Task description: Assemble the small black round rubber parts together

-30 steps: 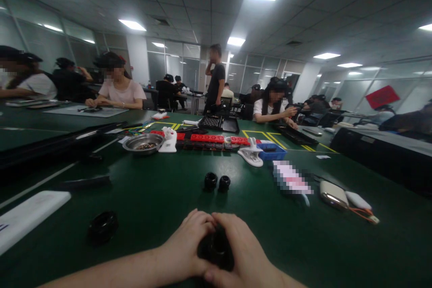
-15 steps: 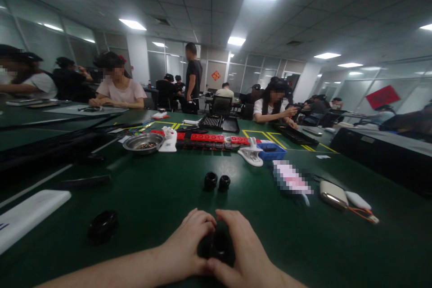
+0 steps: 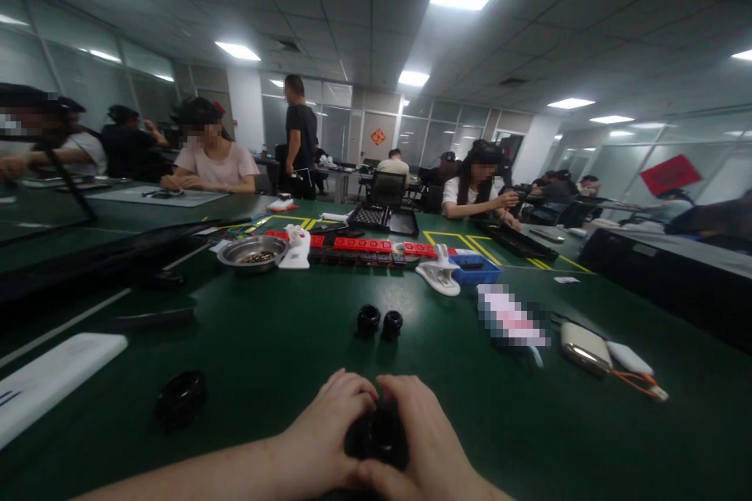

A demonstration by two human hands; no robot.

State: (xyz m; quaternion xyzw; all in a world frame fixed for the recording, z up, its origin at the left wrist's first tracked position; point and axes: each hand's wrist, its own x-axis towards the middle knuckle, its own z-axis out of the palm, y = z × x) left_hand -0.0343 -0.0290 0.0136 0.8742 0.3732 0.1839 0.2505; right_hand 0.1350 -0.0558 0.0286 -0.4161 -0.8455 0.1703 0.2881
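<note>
On the near edge of the green table (image 3: 264,376), glossy black ring-shaped parts (image 3: 388,438) sit between my hands, mostly hidden; I cannot tell surely whether there are one or two. My left hand (image 3: 329,423) curves round their left side, thumb toward me. From the right, my right hand (image 3: 432,438) closes in the same way, the fingertips and thumbs of both hands almost meeting. Farther out stand a similar black ring (image 3: 368,320) and a smaller one (image 3: 392,324), side by side. A larger black ring (image 3: 181,398) lies to the left.
A white slab (image 3: 59,380) lies at left. Across the middle are a metal bowl (image 3: 254,252), red blocks (image 3: 363,246), a white clamp (image 3: 439,275) and a blue tray (image 3: 477,269). A beige device (image 3: 586,347) with an orange cable is at right. Co-workers sit beyond.
My hands stay round the black parts, which now show slightly more between the fingers. The view has shifted slightly. A standing person in the background has moved left.
</note>
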